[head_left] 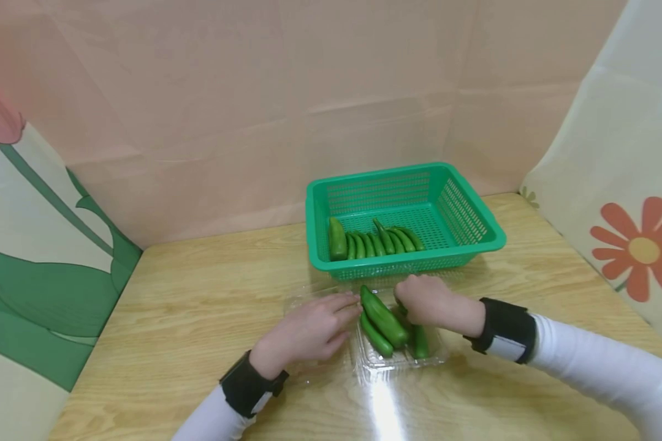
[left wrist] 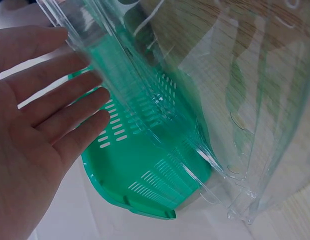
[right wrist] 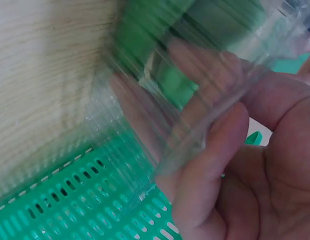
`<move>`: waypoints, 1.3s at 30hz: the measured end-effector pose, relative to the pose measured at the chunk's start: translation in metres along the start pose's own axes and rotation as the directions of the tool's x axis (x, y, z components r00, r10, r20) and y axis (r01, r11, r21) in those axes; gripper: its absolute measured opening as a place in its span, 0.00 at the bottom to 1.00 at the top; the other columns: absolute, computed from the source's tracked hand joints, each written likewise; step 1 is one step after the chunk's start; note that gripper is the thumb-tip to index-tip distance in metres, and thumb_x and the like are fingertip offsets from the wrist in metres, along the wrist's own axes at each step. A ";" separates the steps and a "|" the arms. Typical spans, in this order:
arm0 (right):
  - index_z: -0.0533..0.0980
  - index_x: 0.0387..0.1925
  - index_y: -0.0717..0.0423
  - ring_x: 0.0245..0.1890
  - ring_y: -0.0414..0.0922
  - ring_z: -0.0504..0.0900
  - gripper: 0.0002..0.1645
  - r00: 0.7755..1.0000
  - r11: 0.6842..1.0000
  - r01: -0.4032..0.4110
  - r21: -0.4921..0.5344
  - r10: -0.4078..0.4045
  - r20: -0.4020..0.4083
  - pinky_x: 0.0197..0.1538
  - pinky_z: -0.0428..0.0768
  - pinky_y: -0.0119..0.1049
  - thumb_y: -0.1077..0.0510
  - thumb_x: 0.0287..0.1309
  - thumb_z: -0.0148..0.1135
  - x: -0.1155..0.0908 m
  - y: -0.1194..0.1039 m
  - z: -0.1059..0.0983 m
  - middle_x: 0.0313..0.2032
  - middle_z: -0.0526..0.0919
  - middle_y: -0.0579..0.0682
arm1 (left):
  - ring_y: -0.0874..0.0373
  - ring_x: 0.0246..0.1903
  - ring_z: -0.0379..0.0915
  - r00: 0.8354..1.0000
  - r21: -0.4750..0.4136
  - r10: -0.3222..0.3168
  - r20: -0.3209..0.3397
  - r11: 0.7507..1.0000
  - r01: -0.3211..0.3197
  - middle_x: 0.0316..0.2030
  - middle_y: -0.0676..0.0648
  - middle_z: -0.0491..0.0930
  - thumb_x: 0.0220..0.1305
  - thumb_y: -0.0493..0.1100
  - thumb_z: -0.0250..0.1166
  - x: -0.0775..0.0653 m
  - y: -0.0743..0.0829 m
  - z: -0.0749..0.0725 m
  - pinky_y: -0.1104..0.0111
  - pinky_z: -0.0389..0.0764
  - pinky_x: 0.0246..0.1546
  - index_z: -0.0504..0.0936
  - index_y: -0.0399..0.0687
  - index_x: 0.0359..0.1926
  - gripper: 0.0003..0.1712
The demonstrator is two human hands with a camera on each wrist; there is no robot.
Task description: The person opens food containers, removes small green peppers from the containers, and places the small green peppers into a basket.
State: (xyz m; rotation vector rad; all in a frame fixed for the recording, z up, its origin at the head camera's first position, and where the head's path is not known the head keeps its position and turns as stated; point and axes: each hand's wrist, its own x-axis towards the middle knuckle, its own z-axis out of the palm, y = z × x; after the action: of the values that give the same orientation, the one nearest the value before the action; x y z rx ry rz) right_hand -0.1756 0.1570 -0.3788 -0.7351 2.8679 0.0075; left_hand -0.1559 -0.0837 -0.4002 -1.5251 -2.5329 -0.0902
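Note:
A clear plastic clamshell box (head_left: pixel 375 367) lies opened on the table, its lid spread to the left under my left hand (head_left: pixel 317 327). Several long green peppers (head_left: pixel 384 321) lie in the box, one wide one on top. My left hand's fingers are straight, their tips at the box's left side by the wide pepper; the left wrist view shows a bare palm. My right hand (head_left: pixel 430 303) reaches in at the right side, fingers curled round a green pepper (right wrist: pixel 175 85), seen blurred through the clear wall (right wrist: pixel 139 165). Part of that pepper is hidden under the hand.
Right behind the box stands a green perforated basket (head_left: pixel 405 266). A row of small green peppers (head_left: pixel 375 244) lies along its near side, with a larger pepper (head_left: pixel 338 239) at the left end. The wooden table (head_left: pixel 198 306) meets a cloth backdrop (head_left: pixel 226 122) behind.

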 end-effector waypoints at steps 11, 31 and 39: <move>0.72 0.20 0.54 0.21 0.45 0.75 0.11 1.000 0.999 0.013 0.031 -0.013 0.021 0.19 0.77 0.39 0.67 0.37 0.68 -0.002 -0.003 0.003 0.21 0.76 0.48 | 0.51 0.61 0.69 0.999 0.010 0.021 -0.041 1.000 -0.021 0.59 0.40 0.74 0.60 0.45 0.63 0.000 -0.001 0.002 0.62 0.69 0.65 0.75 0.40 0.57 0.26; 0.72 0.20 0.58 0.21 0.42 0.72 0.10 0.994 0.979 0.091 0.180 -0.101 0.045 0.22 0.77 0.31 0.70 0.37 0.65 -0.006 -0.002 0.000 0.19 0.74 0.48 | 0.51 0.62 0.68 1.000 0.003 0.002 -0.004 1.000 -0.002 0.60 0.40 0.73 0.62 0.46 0.61 0.000 0.000 0.000 0.62 0.67 0.67 0.74 0.40 0.58 0.25; 0.67 0.16 0.54 0.19 0.41 0.66 0.15 0.997 0.977 0.077 0.197 -0.076 -0.012 0.20 0.69 0.29 0.71 0.36 0.63 -0.007 -0.002 0.002 0.16 0.68 0.46 | 0.51 0.63 0.67 1.000 0.009 -0.009 0.006 1.000 0.009 0.61 0.40 0.73 0.62 0.46 0.61 0.000 0.001 0.000 0.63 0.67 0.67 0.74 0.40 0.59 0.26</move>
State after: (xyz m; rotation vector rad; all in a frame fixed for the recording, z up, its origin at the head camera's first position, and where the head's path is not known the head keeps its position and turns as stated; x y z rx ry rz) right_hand -0.1685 0.1583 -0.3796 -0.8040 2.7886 -0.2846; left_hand -0.1550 -0.0834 -0.4004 -1.5127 -2.5421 -0.0750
